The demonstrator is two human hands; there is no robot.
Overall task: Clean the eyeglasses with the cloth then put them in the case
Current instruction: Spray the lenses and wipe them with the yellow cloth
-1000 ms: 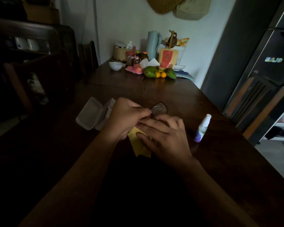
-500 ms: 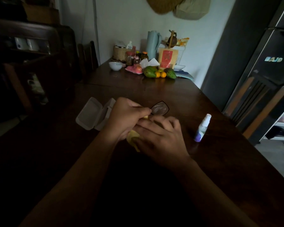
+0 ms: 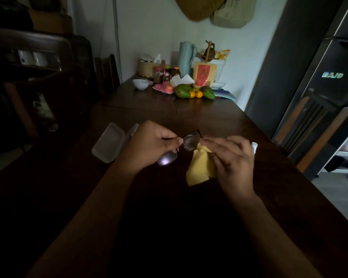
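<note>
Dark-framed eyeglasses (image 3: 190, 140) are held above the wooden table (image 3: 199, 117), pinched at the bridge by my left hand (image 3: 149, 146). One lens shows beside my fingers, the other glints below my palm. My right hand (image 3: 232, 159) grips a yellow cloth (image 3: 199, 167) that hangs down and touches the right lens edge. A white eyeglass case (image 3: 111, 142) lies open on the table just left of my left hand.
A small white spray bottle (image 3: 254, 146) stands behind my right hand, mostly hidden. At the table's far end are a bowl (image 3: 140, 84), jars, a jug and fruit (image 3: 195, 92). A wooden chair (image 3: 317, 125) and dark fridge stand to the right.
My hands have separated and lifted. The glasses now show both lenses, and the yellow cloth hangs unfurled from my right hand instead of being bunched under it.
</note>
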